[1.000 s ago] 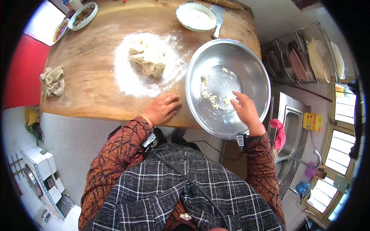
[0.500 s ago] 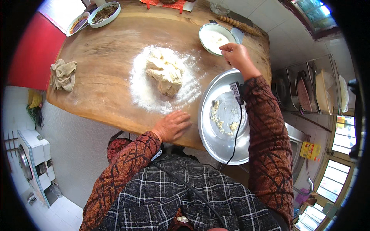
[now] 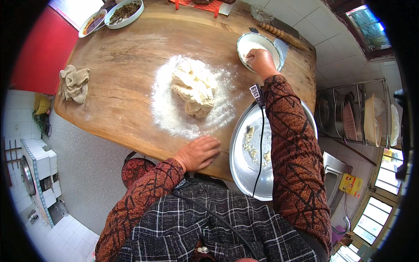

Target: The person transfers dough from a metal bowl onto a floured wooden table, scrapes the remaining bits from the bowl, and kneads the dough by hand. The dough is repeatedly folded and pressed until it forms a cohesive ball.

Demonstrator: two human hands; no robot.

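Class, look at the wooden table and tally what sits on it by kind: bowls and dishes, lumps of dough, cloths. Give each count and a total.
Bowls and dishes: 4 (white bowl under the right hand, metal basin, two dishes at the far left corner)
Dough lumps: 1
Cloths: 1
Total: 6

Bare wood between cloth (image 3: 74,83) and flour patch (image 3: 192,98); that stretch of the table (image 3: 122,65) is open for a pass; dough (image 3: 194,89) sits mid-patch, blocks the centre; left hand (image 3: 198,153) flat on near edge, just below the flour; steel bowl (image 3: 257,153) takes the near right corner, overhangs the edge; right forearm lies across it; right hand (image 3: 261,61) in the white bowl (image 3: 257,46), far right; rolling pin (image 3: 286,37) behind it; two dishes (image 3: 111,15) crowd the far left corner.
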